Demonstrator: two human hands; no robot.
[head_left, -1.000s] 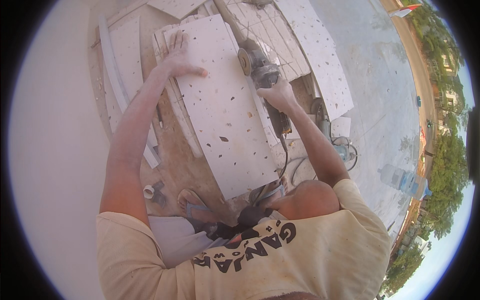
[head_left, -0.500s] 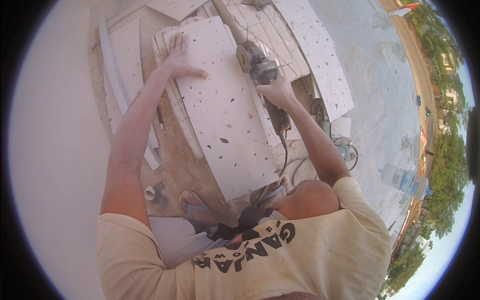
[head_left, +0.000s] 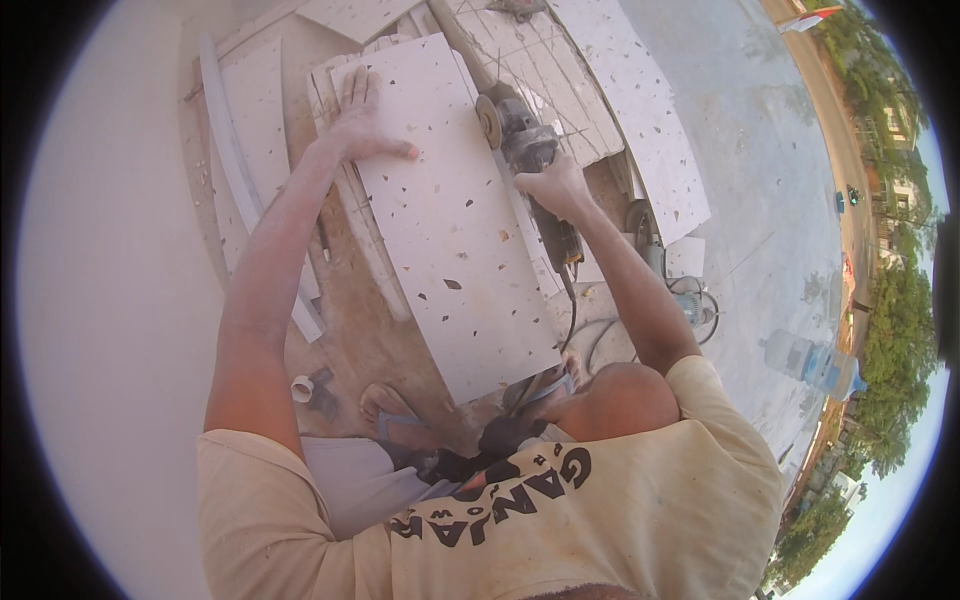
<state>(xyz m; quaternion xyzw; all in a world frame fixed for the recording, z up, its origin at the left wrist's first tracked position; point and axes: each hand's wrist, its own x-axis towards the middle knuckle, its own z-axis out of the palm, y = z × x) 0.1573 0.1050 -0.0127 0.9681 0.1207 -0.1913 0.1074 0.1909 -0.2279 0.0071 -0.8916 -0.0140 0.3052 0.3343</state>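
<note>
A long white terrazzo-like slab with dark chips lies in front of me on a stack of other slabs. My left hand rests flat on its far left part, fingers spread. My right hand is wrapped round the body of an angle grinder. The grinder's round disc stands on edge along the slab's right long side; whether it touches is too fine to tell. A black cord runs from the grinder's rear toward my feet.
More speckled slabs lie at the right, beside a scored pale block. A second power tool and a blue motor-like machine sit at the right. Farther right lies a large water bottle. Pipe fittings lie near my left foot.
The view has shifted very slightly. The grinder in my right hand is a little nearer to me along the slab's right edge; my left hand stays in place.
</note>
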